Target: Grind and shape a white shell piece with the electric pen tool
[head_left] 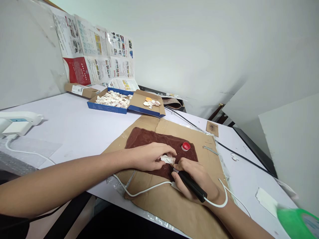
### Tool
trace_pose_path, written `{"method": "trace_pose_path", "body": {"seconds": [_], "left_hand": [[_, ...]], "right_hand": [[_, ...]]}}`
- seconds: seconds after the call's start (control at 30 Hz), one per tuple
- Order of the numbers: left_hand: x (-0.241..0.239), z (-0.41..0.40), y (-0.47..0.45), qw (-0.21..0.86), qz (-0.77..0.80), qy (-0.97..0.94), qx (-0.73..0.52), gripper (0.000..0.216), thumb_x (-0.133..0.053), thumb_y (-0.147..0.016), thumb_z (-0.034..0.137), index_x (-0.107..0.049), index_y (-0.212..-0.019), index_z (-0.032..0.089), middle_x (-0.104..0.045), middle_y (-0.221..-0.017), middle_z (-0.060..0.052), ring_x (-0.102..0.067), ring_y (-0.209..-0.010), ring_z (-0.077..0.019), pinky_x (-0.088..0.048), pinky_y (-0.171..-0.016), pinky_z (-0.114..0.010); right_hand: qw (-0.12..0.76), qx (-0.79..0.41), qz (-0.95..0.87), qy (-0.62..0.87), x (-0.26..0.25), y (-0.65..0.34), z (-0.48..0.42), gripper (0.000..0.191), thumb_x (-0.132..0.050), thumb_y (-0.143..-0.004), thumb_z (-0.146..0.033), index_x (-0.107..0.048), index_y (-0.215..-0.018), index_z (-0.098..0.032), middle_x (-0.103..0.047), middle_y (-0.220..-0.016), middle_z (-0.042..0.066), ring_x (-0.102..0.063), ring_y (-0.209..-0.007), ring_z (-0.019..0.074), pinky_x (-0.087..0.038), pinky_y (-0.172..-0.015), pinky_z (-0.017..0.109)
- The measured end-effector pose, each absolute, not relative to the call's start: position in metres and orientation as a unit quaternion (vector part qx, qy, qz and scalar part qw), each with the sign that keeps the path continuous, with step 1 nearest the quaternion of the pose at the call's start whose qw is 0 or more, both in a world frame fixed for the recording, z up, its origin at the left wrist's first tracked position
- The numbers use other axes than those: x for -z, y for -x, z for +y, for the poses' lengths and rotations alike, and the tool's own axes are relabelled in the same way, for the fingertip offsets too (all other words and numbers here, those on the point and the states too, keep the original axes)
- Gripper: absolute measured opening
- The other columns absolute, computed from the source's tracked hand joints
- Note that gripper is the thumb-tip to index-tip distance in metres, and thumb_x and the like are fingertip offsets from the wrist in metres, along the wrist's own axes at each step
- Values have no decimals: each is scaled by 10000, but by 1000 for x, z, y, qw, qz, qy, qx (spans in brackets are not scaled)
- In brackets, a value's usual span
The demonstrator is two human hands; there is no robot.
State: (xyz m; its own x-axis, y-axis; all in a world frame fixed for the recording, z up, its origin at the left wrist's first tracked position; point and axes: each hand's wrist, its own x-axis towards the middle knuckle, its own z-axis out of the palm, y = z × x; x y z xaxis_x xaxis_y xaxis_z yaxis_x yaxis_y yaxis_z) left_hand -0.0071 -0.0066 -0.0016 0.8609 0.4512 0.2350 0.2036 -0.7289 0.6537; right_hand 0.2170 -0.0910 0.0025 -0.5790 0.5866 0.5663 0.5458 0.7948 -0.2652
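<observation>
Head view — the left hand (pixel 152 158) and the right hand (pixel 193 175) are close together above a brown cloth (pixel 147 137).
Left fingers pinch a small white piece (pixel 168 159), between both hands; the right hand is closed around a black tool (pixel 193 186). On the cloth's far right sits a red container (pixel 185 146) — farther left, a blue box (pixel 107 108).

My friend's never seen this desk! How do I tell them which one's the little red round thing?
On the white table lies a big cardboard sheet, with a brown cloth on top. Near the cloth's right end, just beyond the right hand with its black tool, sits a small round container. Its bright red top sets it apart from the pale piece held in the left hand.
</observation>
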Motion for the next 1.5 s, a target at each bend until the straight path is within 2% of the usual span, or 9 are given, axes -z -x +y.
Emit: {"method": "trace_pose_path", "body": {"seconds": [0.2, 0.7, 1.0, 1.13, 1.2, 1.33, 1.43, 1.5], "left_hand": [[2, -6, 8, 321, 177, -909, -199, 504, -597, -843, 21, -619, -1316, 193, -738, -1288, -100, -711, -1142, -225, -541, -1014, -361], [-1, -8, 7, 341, 186, -899, -200, 544, -598, -821, 6, -605, -1338, 175, -748, -1258, -97, -715, -1124, -222, -547, -946, -320], [0, -12, 6, 299, 184, -914, -202, 556, -603, -819, 24, -591, -1353, 179, -735, -1275, -105, -715, -1104, -232, -547, -932, -323], [-5, -14, 5, 297, 172, -917, -202, 483, -586, -818, 14, -607, -1272, 178, -746, -1198, -90, -716, -1027, -215, -541, -865, -306], [-7, -13, 6, 304, 184, -914, -196, 448, -590, -815, 21, -615, -1233, 180, -749, -1106, -71, -716, -952, -201, -531, -802, -286], [-6, -11, 7, 319, 198, -909, -182, 499, -612, -801, 38, -597, -1278, 184, -739, -968, -31, -690, -785, -162, -498, -695, -250], [-3, -9, 7, 321, 189, -908, -191, 527, -617, -792, 31, -584, -1294, 186, -747, -973, -25, -664, -733, -139, -493, -689, -242], [-2, -9, 6, 318, 185, -909, -196, 502, -626, -794, 36, -593, -1272, 188, -752, -992, -29, -668, -751, -143, -498, -708, -247]], "right_hand": [[329, -29, -888, 319, -2, -217, -90, 178, -571, -930, -131, -457, -865, -250, -487, -691, -46, -451, -545, 113, -378, -510, 250], [334, -8, -888, 315, 1, -217, -91, 181, -566, -924, -132, -453, -862, -260, -509, -680, -43, -463, -540, 127, -382, -513, 262], [343, 5, -883, 322, 1, -207, -95, 190, -564, -928, -136, -446, -847, -262, -521, -671, -40, -464, -536, 132, -392, -507, 272], [355, 9, -865, 354, -10, -202, -89, 176, -561, -913, -171, -446, -813, -260, -542, -649, -43, -477, -513, 125, -394, -490, 266], [333, -35, -855, 397, -16, -205, -86, 174, -583, -923, -189, -471, -806, -251, -581, -654, -39, -513, -518, 119, -420, -507, 256], [343, -72, -841, 412, -16, -214, -86, 224, -580, -952, -203, -455, -774, -253, -578, -625, -43, -529, -516, 123, -426, -499, 246], [332, 3, -881, 336, -8, -210, -90, 214, -580, -915, -164, -437, -790, -261, -529, -626, -47, -461, -492, 123, -380, -475, 261], [328, 40, -886, 326, -8, -203, -92, 208, -556, -916, -125, -446, -801, -259, -531, -639, -40, -475, -510, 128, -378, -487, 266]]}}
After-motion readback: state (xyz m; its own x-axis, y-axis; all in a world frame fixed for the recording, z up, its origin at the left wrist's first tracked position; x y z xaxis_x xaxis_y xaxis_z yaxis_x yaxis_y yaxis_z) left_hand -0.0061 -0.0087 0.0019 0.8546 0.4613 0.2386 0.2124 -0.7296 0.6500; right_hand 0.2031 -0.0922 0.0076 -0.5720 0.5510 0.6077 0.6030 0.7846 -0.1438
